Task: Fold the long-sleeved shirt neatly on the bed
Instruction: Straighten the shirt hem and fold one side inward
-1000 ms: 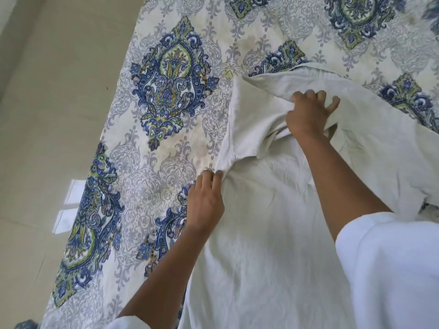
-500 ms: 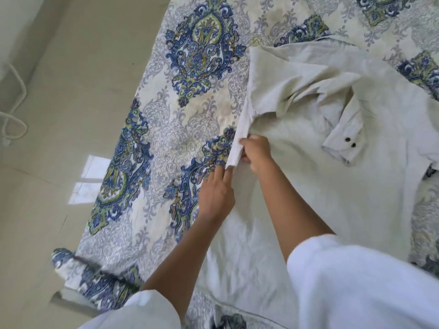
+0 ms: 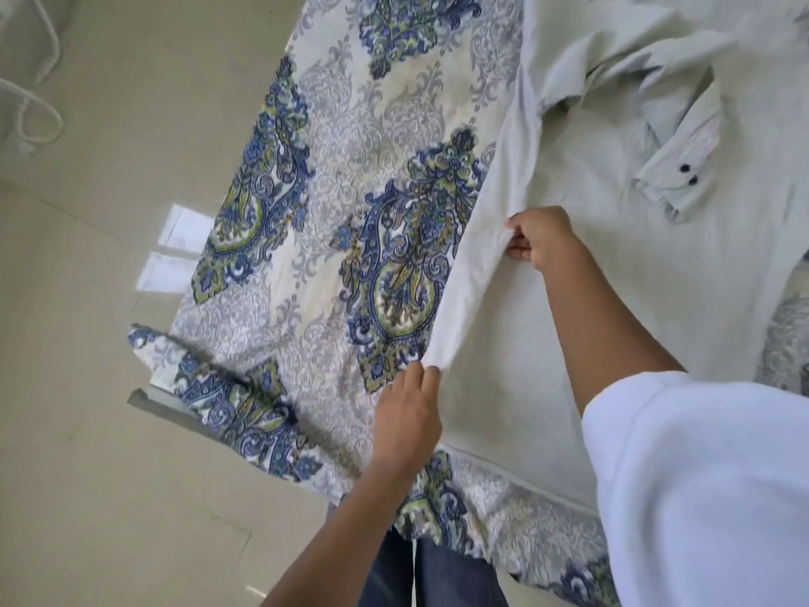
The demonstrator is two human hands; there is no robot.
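Note:
A pale cream long-sleeved shirt (image 3: pixel 613 265) lies spread on the bed's blue-and-green patterned sheet (image 3: pixel 350 177). One sleeve is folded across the body, and its cuff (image 3: pixel 674 177) shows two dark buttons. My left hand (image 3: pixel 409 414) pinches the shirt's left side edge low down, near the hem. My right hand (image 3: pixel 540 236) pinches the same edge higher up. Between the two hands the edge is lifted off the sheet into a raised fold.
The bed's corner (image 3: pixel 210 387) is at lower left, with beige floor tiles (image 3: pixel 109 475) beyond it. A white cord (image 3: pixel 30 107) lies on the floor at upper left. My own jeans (image 3: pixel 420 571) show against the bed's near edge.
The view has swung toward the near end of the bed. My right hand left the sleeve and took the side edge; both hands slid down that edge, spread apart and lifted it.

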